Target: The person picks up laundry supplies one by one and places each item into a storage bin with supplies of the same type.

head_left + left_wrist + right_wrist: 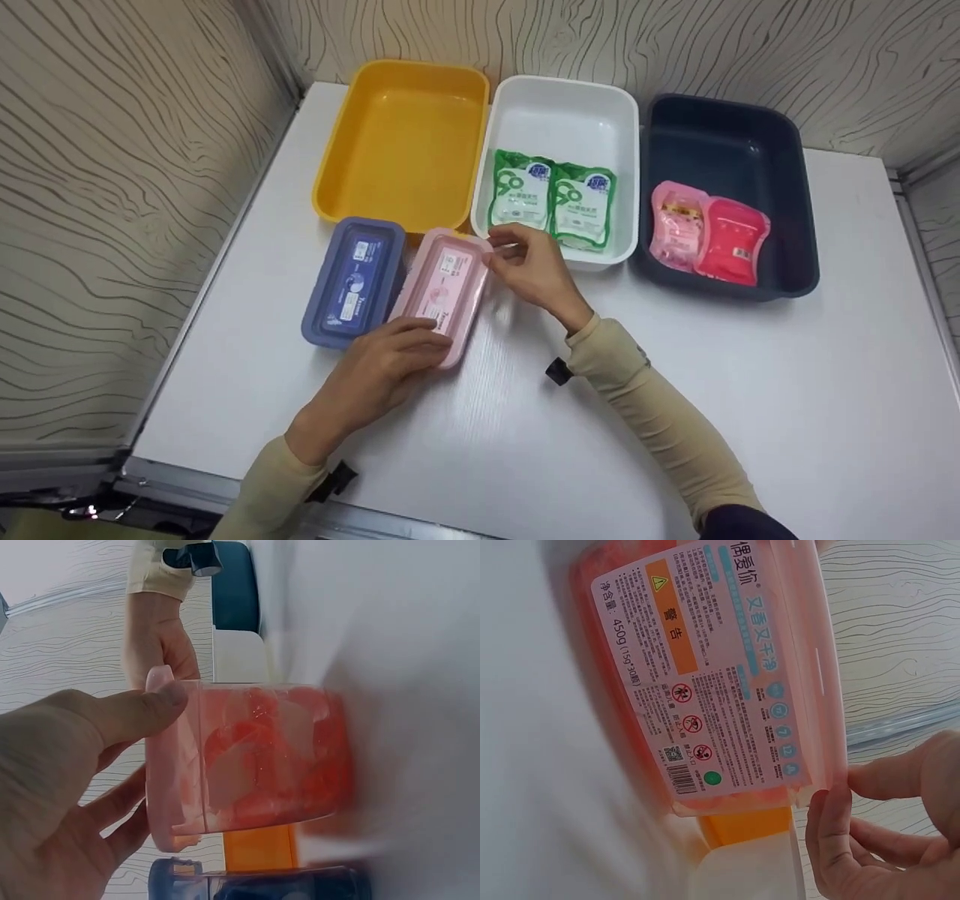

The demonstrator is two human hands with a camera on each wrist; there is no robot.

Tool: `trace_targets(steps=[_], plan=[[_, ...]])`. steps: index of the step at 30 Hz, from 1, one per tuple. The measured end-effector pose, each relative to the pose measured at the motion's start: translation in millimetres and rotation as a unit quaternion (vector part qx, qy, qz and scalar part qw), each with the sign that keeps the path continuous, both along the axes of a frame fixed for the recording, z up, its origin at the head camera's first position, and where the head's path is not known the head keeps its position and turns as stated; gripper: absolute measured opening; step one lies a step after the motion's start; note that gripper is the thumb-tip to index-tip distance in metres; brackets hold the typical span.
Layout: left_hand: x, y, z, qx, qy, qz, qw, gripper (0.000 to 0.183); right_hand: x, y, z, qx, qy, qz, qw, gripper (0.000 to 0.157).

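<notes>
A box of laundry pods with a pink lid [463, 281] stands on the table, in front of the yellow and white tubs. My left hand [379, 367] grips its near end, the thumb at the lid's edge and fingers across the top. Through its clear wall, red and pale pods [262, 757] show in the left wrist view. At the far right corner, my right hand [536, 266] pinches the lid's rim between thumb and fingers. A printed label [697, 682] covers the side facing the right wrist camera. Close on the left stands a similar blue box [356, 281].
Along the back wall stand a yellow tub [405, 150], a white tub [559, 112] and a dark blue tub [720, 135]. Two green-and-white pouches [551, 199] lie in the white one, two pink packs [731, 240] in the dark one.
</notes>
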State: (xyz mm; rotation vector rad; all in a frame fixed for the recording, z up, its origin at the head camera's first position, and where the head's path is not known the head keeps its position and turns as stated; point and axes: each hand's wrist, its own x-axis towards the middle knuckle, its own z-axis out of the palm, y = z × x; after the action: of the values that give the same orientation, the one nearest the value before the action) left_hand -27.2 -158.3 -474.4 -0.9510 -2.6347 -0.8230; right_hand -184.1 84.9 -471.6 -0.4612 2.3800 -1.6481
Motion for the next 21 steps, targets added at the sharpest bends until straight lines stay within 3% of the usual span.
trace_targets(steps=[15, 21], plan=[[-0.9, -4.0, 0.9, 0.019, -0.048, -0.010, 0.9986, 0.028, 11.0, 27.4, -4.8, -0.033, -0.028, -0.034, 0.998, 0.046], [0.4, -5.2, -5.4, 0.040, -0.037, 0.002, 0.9985, 0.027, 17.6, 40.2, -4.5, -0.041, -0.082, -0.024, 0.996, 0.046]])
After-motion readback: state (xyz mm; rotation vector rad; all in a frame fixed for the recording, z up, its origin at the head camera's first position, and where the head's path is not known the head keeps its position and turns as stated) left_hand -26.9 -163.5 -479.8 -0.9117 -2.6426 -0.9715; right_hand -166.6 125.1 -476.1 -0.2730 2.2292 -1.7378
